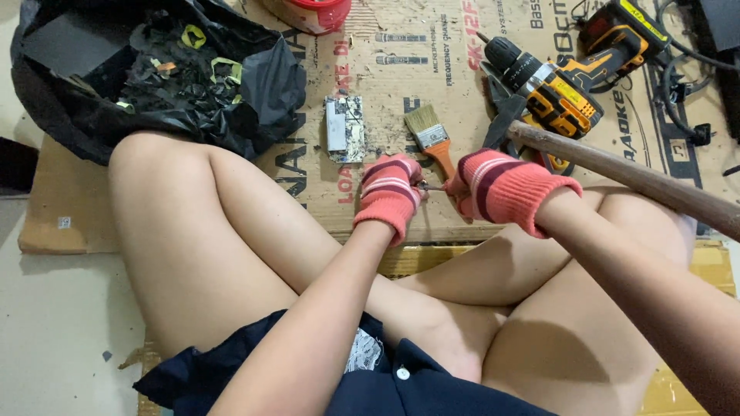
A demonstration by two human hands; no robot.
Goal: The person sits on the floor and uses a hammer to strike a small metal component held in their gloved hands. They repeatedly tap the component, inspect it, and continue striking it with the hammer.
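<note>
- Knitted coral gloves covered both your hands; your left hand (391,192) and right hand (501,189) were curled shut on a small metal piece (428,186), pinched between the fingertips where the two gloves met, low over the cardboard sheet (370,115).
- That piece looked thin, stiff and light, likely slippery through knit, so a firm pinch near each end suited it; its exact shape was hidden.
- Just beyond your grip lay a paintbrush (430,139), its orange handle pointing toward your fingers.
- Left of the grip sat a battered grey block (344,128).
- Right of it, a wooden handle (624,176) crossed over your wrist.
- Farther off rested a yellow cordless drill (566,77) and a black rubbish bag (177,69).
</note>
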